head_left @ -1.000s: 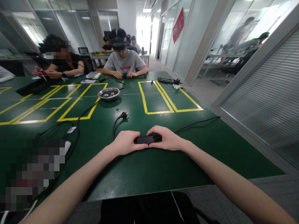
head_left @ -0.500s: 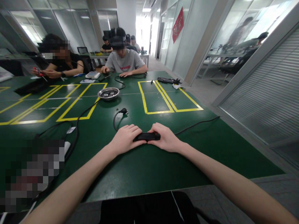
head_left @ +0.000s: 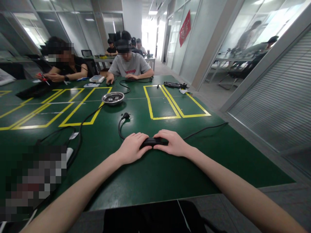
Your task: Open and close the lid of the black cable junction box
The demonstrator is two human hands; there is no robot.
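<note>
A black power adapter (head_left: 155, 141), a long narrow block, lies across between my two hands just above the green table. My left hand (head_left: 133, 146) closes round its left end, thumb at the near side and fingers over the far side. My right hand (head_left: 171, 143) grips the right end in the same way, so both ends are partly hidden. From behind my left hand a cord curves up to a black mains plug (head_left: 125, 116) on the table. A thin black cable (head_left: 206, 129) runs off to the right from behind my right hand.
A steel bowl (head_left: 113, 98) with small metal parts stands beyond the plug. Yellow tape (head_left: 167, 117) marks rectangles on the green table (head_left: 243, 165). A blurred-out object lies at the left. Two people sit across the table; a black folded item (head_left: 175, 85) lies at the far right.
The mains plug has shifted slightly left and turned on the table. My hands keep their hold on the power adapter, almost in the same place.
</note>
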